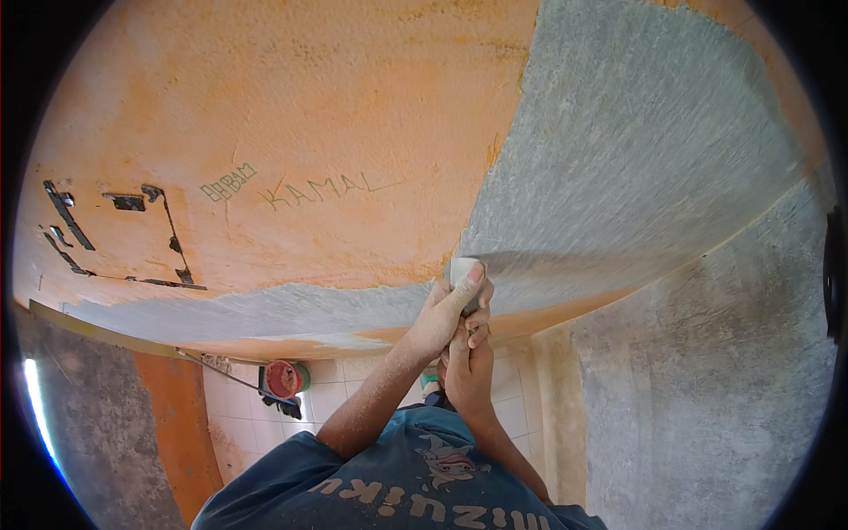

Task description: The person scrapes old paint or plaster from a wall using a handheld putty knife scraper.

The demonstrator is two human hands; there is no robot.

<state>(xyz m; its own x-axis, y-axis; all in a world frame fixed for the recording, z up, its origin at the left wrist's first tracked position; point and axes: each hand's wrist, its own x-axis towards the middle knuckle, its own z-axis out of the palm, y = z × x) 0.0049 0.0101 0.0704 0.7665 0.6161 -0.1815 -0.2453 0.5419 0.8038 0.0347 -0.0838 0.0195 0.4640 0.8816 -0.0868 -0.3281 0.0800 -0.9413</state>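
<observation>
My left hand (444,311) is closed around a small flat piece (463,267), pale grey-white on top; its exact kind I cannot make out. The thumb lies along the top of the piece, which is at the wall, where orange paint (353,106) meets a bare grey scraped area (618,150). Just below, my right hand (470,367) is closed against the left one, at the lower end of what is held. The fingers hide most of that lower part. Pale dust coats both hands and the left forearm.
A red bucket (283,379) stands on the tiled floor (331,402) at lower left, beside a black broom-like head (281,402) with a long handle. Black remnants (168,238) and green handwriting mark the orange wall. A mottled grey wall (698,371) rises at right.
</observation>
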